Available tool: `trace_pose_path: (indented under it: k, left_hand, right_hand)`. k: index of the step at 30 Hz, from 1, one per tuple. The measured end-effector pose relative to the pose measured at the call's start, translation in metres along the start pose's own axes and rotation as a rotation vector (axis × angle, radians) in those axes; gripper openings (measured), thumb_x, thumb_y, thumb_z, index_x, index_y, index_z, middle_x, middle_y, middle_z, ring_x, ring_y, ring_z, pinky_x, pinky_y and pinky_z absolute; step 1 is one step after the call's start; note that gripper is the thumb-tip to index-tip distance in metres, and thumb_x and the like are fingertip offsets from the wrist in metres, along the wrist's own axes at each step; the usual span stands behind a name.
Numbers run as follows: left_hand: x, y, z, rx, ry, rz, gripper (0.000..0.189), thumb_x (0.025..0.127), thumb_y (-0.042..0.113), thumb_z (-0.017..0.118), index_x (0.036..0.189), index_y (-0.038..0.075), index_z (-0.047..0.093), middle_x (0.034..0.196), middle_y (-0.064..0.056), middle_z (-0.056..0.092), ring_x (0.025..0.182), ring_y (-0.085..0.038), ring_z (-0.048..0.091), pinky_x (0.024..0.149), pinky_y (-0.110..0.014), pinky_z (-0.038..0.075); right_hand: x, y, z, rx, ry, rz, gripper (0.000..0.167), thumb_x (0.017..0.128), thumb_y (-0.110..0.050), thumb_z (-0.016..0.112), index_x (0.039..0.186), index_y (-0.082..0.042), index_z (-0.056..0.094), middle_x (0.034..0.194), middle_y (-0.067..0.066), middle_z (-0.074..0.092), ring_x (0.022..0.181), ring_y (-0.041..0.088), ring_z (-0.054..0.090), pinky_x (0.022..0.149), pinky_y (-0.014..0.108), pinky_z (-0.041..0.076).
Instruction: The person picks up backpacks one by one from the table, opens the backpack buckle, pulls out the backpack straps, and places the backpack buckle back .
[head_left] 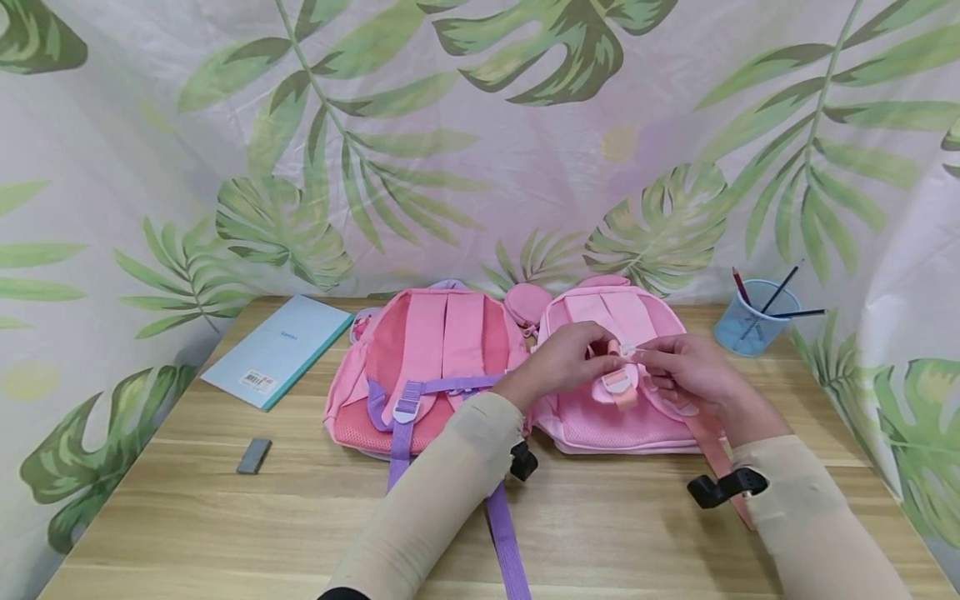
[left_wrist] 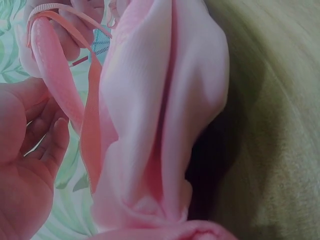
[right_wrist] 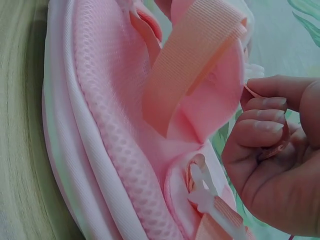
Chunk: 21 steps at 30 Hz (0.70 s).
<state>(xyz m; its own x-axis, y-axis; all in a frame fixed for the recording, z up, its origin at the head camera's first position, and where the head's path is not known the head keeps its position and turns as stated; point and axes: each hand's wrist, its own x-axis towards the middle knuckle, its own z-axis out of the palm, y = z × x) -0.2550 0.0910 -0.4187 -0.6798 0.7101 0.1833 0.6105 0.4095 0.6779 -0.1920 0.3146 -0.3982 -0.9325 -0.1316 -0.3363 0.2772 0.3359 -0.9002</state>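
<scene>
A pink backpack (head_left: 581, 433) lies at the right with its shoulder straps facing up. Over it, my left hand (head_left: 562, 358) pinches the end of a pink shoulder strap (left_wrist: 52, 70) with orange webbing. Close beside it, my right hand (head_left: 693, 371) pinches the orange webbing strap (right_wrist: 195, 55) between thumb and forefinger, other fingers curled around part of it. A small white piece shows between the two hands. Just below them hangs a white plastic buckle (head_left: 617, 382) threaded with orange webbing. A loose orange strap (head_left: 708, 442) runs down past my right wrist.
Left of it lies a second pink backpack (head_left: 360, 429) with purple straps (head_left: 401, 454) trailing toward the front. A light blue notebook (head_left: 281, 342) and a grey eraser (head_left: 253, 456) are farther left. At the back right stands a blue mesh cup (head_left: 750, 333) holding several pencils.
</scene>
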Motion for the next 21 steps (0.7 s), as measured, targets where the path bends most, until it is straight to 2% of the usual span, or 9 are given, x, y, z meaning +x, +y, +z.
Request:
trace_pose_path:
  k: [9,17,21]
  left_hand:
    - [0.001,0.000,0.002,0.038,-0.005,0.028,0.017,0.103,0.023,0.076,0.096,0.010,0.068,0.093,0.000,0.065,0.088,-0.010,0.057,0.081,-0.018,0.045]
    - [0.000,0.001,0.002,0.039,0.007,0.032,0.016,0.103,0.023,0.077,0.096,0.010,0.069,0.093,-0.001,0.066,0.091,-0.016,0.061,0.081,-0.019,0.046]
    - [-0.001,0.000,0.002,0.041,0.011,0.025,0.016,0.103,0.024,0.077,0.096,0.012,0.068,0.093,0.000,0.065,0.089,-0.013,0.059,0.080,-0.018,0.045]
  right_hand:
    - [0.004,0.000,0.007,0.009,-0.017,0.003,0.033,0.111,-0.021,0.060,0.130,0.005,0.065,0.070,-0.007,0.057,0.056,0.007,0.048,0.050,0.021,0.039]
    - [-0.002,0.002,-0.006,0.007,-0.041,0.008,0.033,0.113,-0.023,0.055,0.130,0.005,0.062,0.075,-0.003,0.055,0.062,0.010,0.049,0.056,0.023,0.043]
    - [-0.005,0.000,-0.011,0.035,-0.062,0.000,0.029,0.113,-0.019,0.055,0.126,0.005,0.062,0.075,-0.001,0.055,0.061,0.011,0.049,0.055,0.024,0.043]
